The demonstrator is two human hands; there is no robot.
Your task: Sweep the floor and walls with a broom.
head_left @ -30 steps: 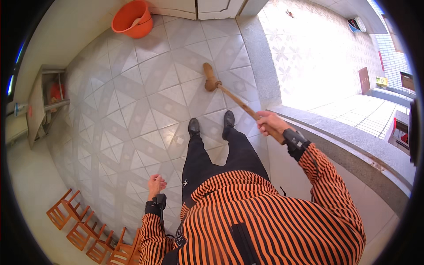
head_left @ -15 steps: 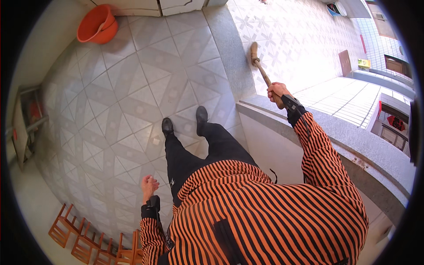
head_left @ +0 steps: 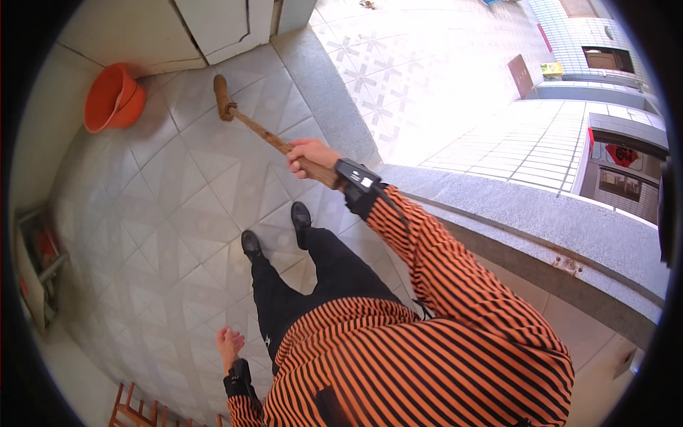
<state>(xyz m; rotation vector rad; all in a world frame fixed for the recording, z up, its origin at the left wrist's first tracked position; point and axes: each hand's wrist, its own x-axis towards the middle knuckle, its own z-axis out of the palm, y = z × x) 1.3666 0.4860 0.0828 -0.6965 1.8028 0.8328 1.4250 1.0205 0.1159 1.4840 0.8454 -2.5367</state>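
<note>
My right hand (head_left: 313,158) grips the wooden-handled mop (head_left: 260,131), head near the orange bucket (head_left: 115,98); my left hand (head_left: 229,344) hangs empty, fingers loose. I should press evenly on the tile floor (head_left: 160,238).

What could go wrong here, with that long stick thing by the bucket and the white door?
The brown head is near the foot of the white door, so a careless push might knock it.

The orange bucket stands to the left of that head; a wide leftward sweep could bump it.

Only the right hand grips the wooden handle, while the left hand holds nothing, so the handle might twist if the head catches.
</note>
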